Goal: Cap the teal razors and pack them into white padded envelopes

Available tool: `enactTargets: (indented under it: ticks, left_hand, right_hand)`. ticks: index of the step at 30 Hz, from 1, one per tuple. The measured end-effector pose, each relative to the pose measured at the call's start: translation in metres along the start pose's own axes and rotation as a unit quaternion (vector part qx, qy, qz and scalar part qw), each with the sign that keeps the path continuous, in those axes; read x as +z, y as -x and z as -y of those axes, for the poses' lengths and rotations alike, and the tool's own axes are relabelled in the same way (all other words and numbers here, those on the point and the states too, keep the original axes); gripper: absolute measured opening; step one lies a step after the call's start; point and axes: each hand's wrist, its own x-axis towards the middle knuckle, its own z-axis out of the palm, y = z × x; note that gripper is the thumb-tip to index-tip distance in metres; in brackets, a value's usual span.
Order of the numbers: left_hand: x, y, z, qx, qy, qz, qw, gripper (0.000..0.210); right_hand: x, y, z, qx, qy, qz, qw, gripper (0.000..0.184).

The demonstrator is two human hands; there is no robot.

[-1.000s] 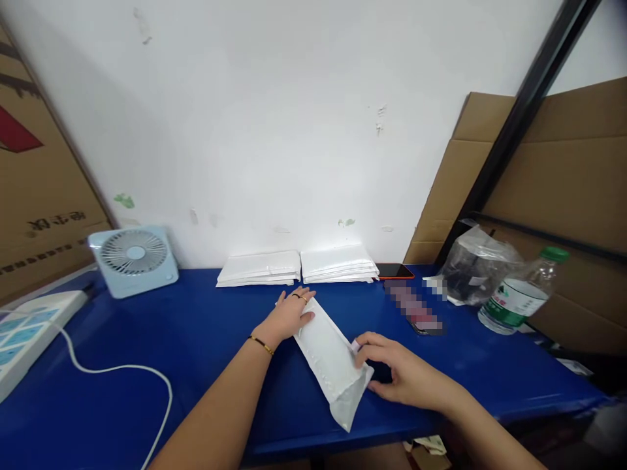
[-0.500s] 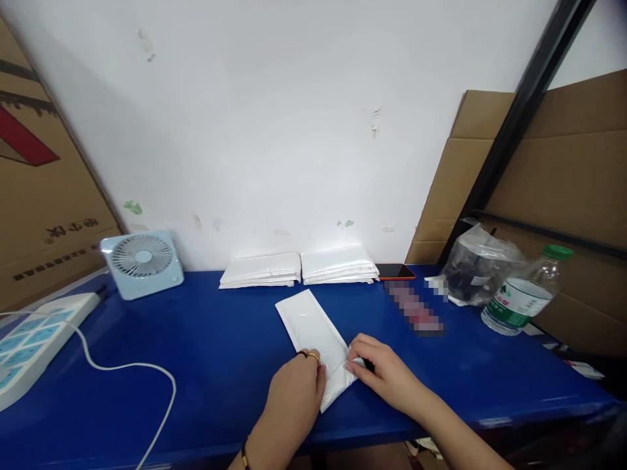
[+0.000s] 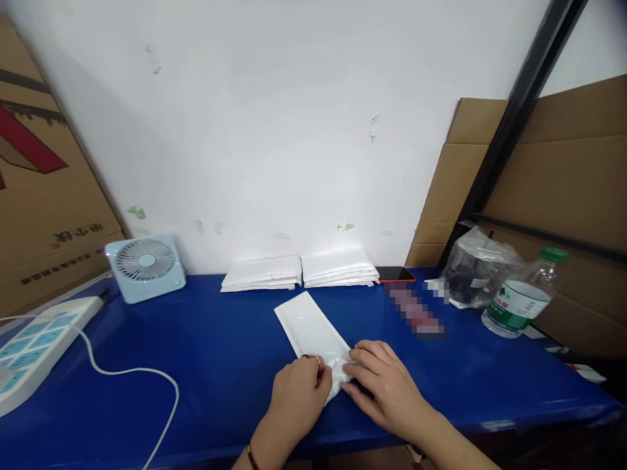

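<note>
A flat white padded envelope [image 3: 313, 323] lies slanted on the blue table, its far end pointing up and left. Its near end is creased and folded over. My left hand [image 3: 301, 391] is closed on the envelope's near left side, fingers curled under and a ring showing. At the near right edge my right hand [image 3: 386, 385] holds the crumpled folded end, its fingertips on top and the thumb close to the table. Part of the near end is hidden by both hands.
Two stacks of white envelopes, the left stack [image 3: 262, 273] and right stack [image 3: 337, 267], lie by the wall beside a phone [image 3: 396, 274]. A small fan [image 3: 147, 267], power strip [image 3: 46, 349] and white cable [image 3: 147, 370] are left. At right stand a bagged cup [image 3: 477, 271] and a bottle [image 3: 519, 303].
My right hand has shifted from pinching the envelope's lifted corner to lying flatter over the folded edge, fingers more spread. My left hand stays on the envelope. The view has tilted slightly.
</note>
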Motion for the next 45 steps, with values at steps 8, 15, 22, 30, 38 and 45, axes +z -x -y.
enactTargets:
  ticks: [8, 15, 22, 30, 38, 45]
  left_hand:
    - [-0.005, -0.028, 0.022, -0.006, 0.263, 0.093, 0.960, 0.030]
    - [-0.046, -0.035, 0.029, -0.040, 0.564, 0.024, 0.825, 0.034]
    - [-0.075, -0.076, 0.051, -0.046, 0.633, -0.112, 0.764, 0.028]
    - [-0.034, -0.122, 0.075, -0.156, 0.627, -0.030, 0.763, 0.039]
    - [-0.036, -0.143, 0.100, -0.190, 0.720, -0.119, 0.657, 0.027]
    - [-0.039, -0.142, 0.101, -0.167, 0.769, -0.114, 0.606, 0.026]
  right_hand:
    - [0.011, -0.016, -0.002, -0.133, 0.093, -0.027, 0.986, 0.028]
    - [-0.014, -0.048, -0.019, -0.086, 0.006, -0.053, 0.995, 0.030]
    - [-0.044, -0.118, -0.104, 0.301, -0.358, -0.210, 0.859, 0.032]
    - [-0.014, -0.167, -0.206, 0.512, -0.333, -0.184, 0.770, 0.016]
    - [0.001, -0.170, -0.221, 0.524, -0.107, -0.155, 0.830, 0.022]
    - [0.032, -0.198, -0.129, 0.114, 0.069, -0.054, 0.990, 0.033]
